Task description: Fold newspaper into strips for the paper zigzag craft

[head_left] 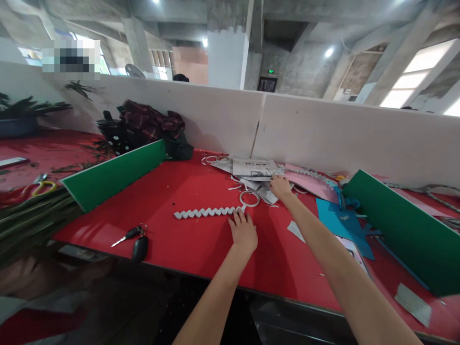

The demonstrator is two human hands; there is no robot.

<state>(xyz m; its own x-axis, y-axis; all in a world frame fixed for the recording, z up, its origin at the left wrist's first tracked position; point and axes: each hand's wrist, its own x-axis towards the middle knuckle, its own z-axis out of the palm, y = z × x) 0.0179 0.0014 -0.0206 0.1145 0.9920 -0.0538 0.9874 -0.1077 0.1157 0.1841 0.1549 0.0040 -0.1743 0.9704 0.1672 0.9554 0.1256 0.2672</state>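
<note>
My left hand (243, 231) lies flat on the red table (187, 191), fingers spread, its fingertips touching the right end of a white zigzag-folded paper strip (206, 212). My right hand (280, 186) reaches farther back onto a pile of newspaper sheets (254, 168) and cut paper, fingers resting on the pieces; whether it grips one is not clear. A white paper ring (249, 198) lies between the two hands.
Green boards (115, 175) (402, 225) stand tilted at left and right. Blue paper (341, 223) and pink paper (312, 184) lie right of my right arm. Keys (134, 237) sit near the front edge. Bags (143, 127) lean on the white partition (323, 129). Scissors (41, 184) lie far left.
</note>
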